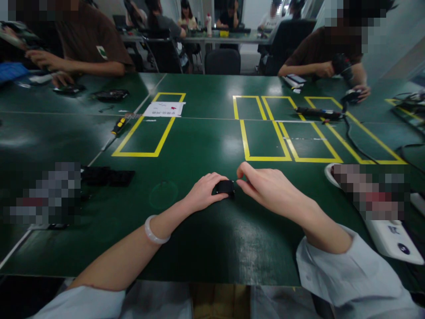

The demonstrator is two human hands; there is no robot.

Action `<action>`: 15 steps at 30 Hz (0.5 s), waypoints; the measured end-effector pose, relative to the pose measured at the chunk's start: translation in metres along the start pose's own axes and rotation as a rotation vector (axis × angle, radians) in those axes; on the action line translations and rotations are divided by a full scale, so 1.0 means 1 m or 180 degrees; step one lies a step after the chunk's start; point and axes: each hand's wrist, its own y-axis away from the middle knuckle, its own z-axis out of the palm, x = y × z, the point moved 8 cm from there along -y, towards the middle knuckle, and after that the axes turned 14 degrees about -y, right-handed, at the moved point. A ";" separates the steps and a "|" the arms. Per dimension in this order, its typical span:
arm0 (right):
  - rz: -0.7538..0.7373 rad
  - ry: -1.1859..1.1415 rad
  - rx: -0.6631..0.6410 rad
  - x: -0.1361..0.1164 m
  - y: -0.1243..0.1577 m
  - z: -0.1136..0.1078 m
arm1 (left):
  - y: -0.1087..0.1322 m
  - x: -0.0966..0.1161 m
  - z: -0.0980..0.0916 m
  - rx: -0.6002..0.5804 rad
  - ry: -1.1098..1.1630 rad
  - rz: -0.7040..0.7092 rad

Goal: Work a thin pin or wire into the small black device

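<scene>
My left hand [206, 189] is closed round a small black block-shaped part [226, 188], thumb on the near side and fingers on the far side. The part rests on or just above the green table; I cannot tell which. Small shiny spots show at its ends, but its exact kind is unclear. Just to the right, my right hand [265, 185] is curled, with thumb and forefinger close together near the part's right end. Whatever those fingertips may hold is too small to make out.
Yellow tape rectangles [268, 158] mark the green table [206, 137]. A yellow-black screwdriver [118, 126] and a paper sheet [164, 109] lie ahead left. Black parts [108, 176] lie left; a white device [393, 241] lies right. Across the table, a person handles a power tool [343, 66].
</scene>
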 end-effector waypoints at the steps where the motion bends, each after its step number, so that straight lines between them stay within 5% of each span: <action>1: 0.0037 0.0033 -0.0007 0.000 0.000 0.000 | 0.000 0.000 0.000 0.0008 0.0007 -0.0003; 15: -0.0006 0.0100 0.0059 0.002 -0.001 0.001 | -0.001 0.000 0.001 -0.0008 -0.0016 -0.0020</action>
